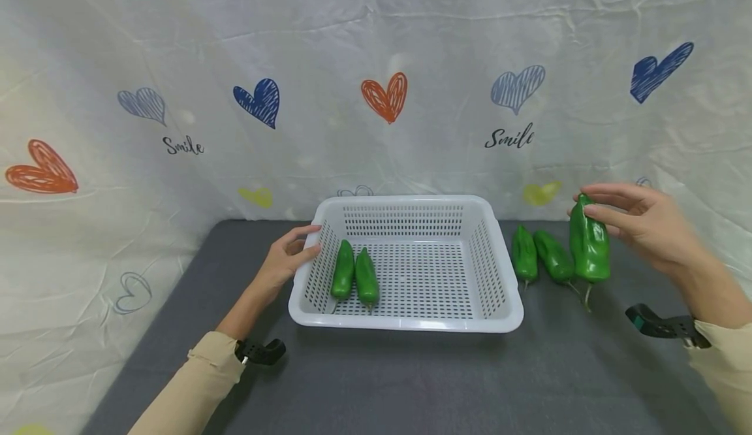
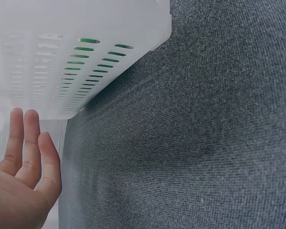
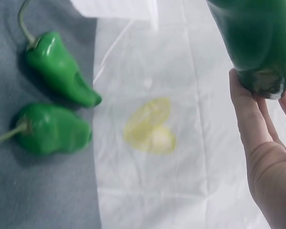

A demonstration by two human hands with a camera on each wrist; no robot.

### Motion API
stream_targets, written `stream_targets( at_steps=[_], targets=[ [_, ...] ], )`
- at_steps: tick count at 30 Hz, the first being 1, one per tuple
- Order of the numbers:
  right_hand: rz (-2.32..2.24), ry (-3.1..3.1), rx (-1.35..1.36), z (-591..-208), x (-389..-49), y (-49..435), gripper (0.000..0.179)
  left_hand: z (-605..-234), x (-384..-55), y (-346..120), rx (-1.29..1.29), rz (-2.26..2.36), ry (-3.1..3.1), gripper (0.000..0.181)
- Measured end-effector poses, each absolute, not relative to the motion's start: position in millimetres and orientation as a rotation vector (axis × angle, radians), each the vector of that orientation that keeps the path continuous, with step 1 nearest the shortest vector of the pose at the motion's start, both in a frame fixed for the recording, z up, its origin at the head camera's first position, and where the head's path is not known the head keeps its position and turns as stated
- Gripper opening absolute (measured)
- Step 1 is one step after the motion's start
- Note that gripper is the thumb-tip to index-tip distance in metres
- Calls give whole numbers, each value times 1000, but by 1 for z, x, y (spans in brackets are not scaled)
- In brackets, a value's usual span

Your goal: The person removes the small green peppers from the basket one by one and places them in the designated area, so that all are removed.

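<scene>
At the left end of a white plastic basket [image 1: 405, 326], my left hand [image 1: 284, 262] rests its thumb and index fingertips on the rim. Its other fingers [image 2: 31, 152] are fairly straight beside the outer wall in the left wrist view. Inside the basket lie two green peppers, one [image 1: 343, 272] left of the other [image 1: 367, 278]. On the right, my right hand [image 1: 640, 226] pinches a larger green pepper [image 1: 590, 245] near its tip, stem hanging down. Close to it, two more green peppers, one nearer the basket [image 1: 525, 255] and one beside it [image 1: 553, 257], lie on the table.
The dark grey table [image 1: 399, 383] meets a white curtain [image 1: 329, 43] printed with hearts and words along its back edge. The two loose peppers lie just right of the basket's right wall [image 1: 487, 272].
</scene>
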State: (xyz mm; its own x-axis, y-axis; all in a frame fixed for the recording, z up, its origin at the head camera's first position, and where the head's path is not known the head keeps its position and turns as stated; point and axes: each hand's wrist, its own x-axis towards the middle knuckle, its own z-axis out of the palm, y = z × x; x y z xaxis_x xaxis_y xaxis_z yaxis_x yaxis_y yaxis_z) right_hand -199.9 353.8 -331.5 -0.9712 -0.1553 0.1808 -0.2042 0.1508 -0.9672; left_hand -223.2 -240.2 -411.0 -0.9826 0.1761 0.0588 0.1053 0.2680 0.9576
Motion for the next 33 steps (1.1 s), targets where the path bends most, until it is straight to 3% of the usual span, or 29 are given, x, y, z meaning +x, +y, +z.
stream_targets(
  at_steps=[8,33],
  targets=[
    [1696,-2529,345,-349,-197,378,44,-411,-223,-240,263,1831,2474,52],
    [1679,-2683,225,-395,-218,423,46,-411,-223,-239,239,1838,2471,52]
  ],
)
